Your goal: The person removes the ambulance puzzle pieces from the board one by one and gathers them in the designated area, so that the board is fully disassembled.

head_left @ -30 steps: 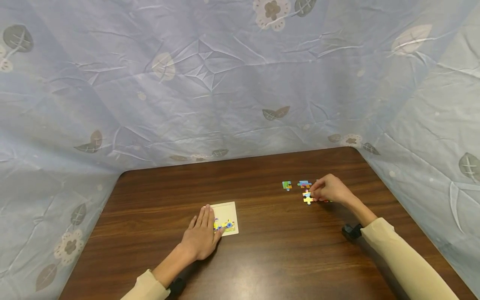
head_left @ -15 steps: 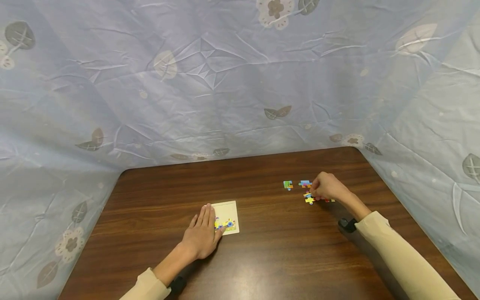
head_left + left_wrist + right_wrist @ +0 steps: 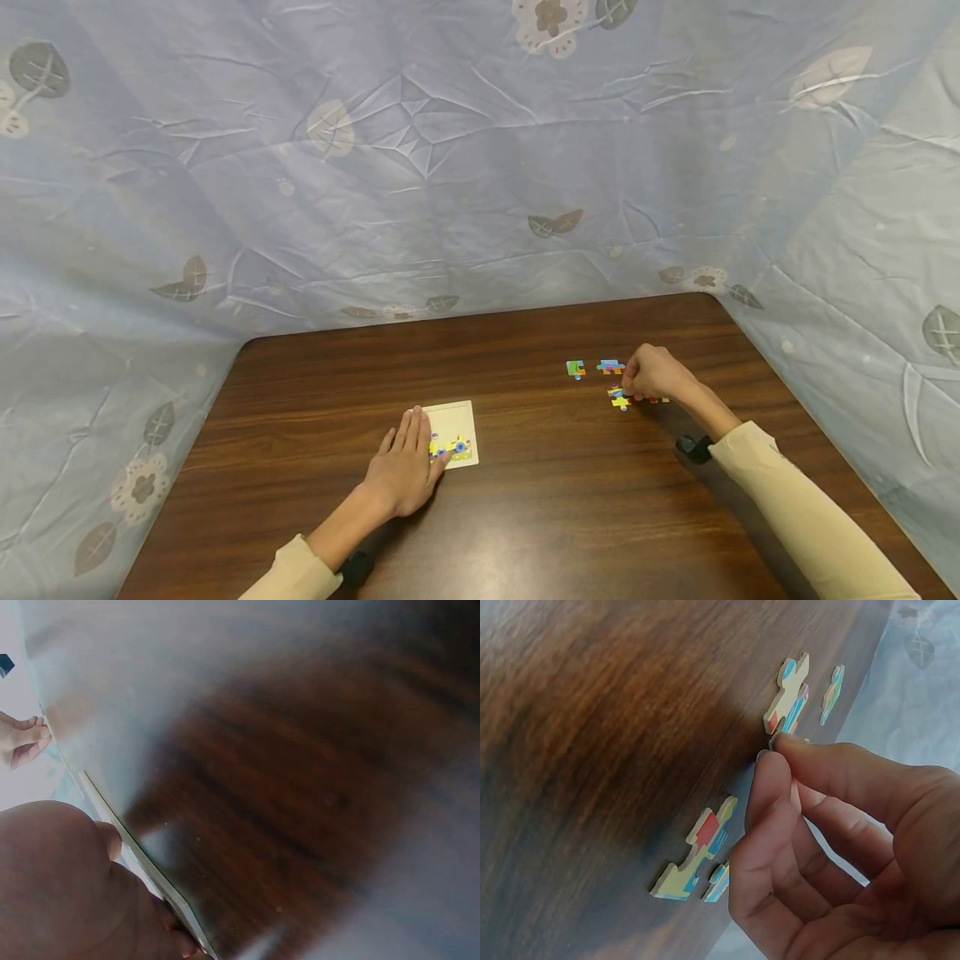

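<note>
My left hand (image 3: 405, 477) lies flat on the left part of a square cream puzzle board (image 3: 459, 417), fingers straight. Yellow and blue pieces (image 3: 460, 448) fill the board's lower part, partly under the thumb. In the left wrist view the board's edge (image 3: 142, 859) shows beyond the palm. My right hand (image 3: 654, 374) is at the loose pieces, thumb and forefinger pinched together on the edge of a yellow puzzle piece (image 3: 620, 402). In the right wrist view the fingertips meet at the lower end of that yellow piece (image 3: 786, 694); the pinched part is mostly hidden.
A green piece (image 3: 575, 368) and a blue piece (image 3: 610, 367) lie behind the yellow one. A red and yellow piece (image 3: 660, 401) shows beside the right hand. The brown table (image 3: 540, 500) ends at a patterned cloth (image 3: 480, 167) at the back and sides.
The yellow piece has turned a little and shifted slightly at my right fingertips, with the right hand drawn slightly left. My left hand stays flat on the board.
</note>
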The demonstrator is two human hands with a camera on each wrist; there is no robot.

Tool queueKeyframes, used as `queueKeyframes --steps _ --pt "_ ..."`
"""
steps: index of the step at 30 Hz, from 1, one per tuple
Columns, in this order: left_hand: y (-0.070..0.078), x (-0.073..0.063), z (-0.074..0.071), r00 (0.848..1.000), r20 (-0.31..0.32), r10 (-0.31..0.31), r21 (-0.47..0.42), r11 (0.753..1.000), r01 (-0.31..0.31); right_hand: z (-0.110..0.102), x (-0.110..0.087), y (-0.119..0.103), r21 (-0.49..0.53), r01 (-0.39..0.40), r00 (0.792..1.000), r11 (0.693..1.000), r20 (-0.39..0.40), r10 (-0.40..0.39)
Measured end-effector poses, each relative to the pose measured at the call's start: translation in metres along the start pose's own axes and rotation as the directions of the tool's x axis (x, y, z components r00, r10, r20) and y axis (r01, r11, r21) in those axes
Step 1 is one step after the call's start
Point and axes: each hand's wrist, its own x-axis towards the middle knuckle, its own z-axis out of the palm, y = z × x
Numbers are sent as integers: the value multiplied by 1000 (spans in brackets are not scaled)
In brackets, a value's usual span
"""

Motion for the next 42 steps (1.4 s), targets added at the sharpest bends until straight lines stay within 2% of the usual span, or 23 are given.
queueKeyframes --steps 13,19,24,28,36,42 --pt "4 2 3 1000 4 -5 -6 1000 5 -2 -3 5 -11 -6 1000 1000 -3 6" --pt "3 5 3 1000 11 7 -1 1000 -7 -17 -5 -4 12 4 999 1000 -37 -3" --pt "2 5 -2 1000 -16 20 -19 1000 -20 -29 -5 -35 25 82 990 996 -115 -79" --pt "0 3 -5 999 -36 17 -66 998 -19 -26 -2 -66 48 172 977 984 -137 -164" --pt "-13 -2 -13 995 -84 47 -89 995 -55 5 9 -126 77 322 940 944 -143 -309" --pt "-30 -5 -13 994 -85 74 -58 995 -79 38 20 -165 122 410 912 904 -73 -404"
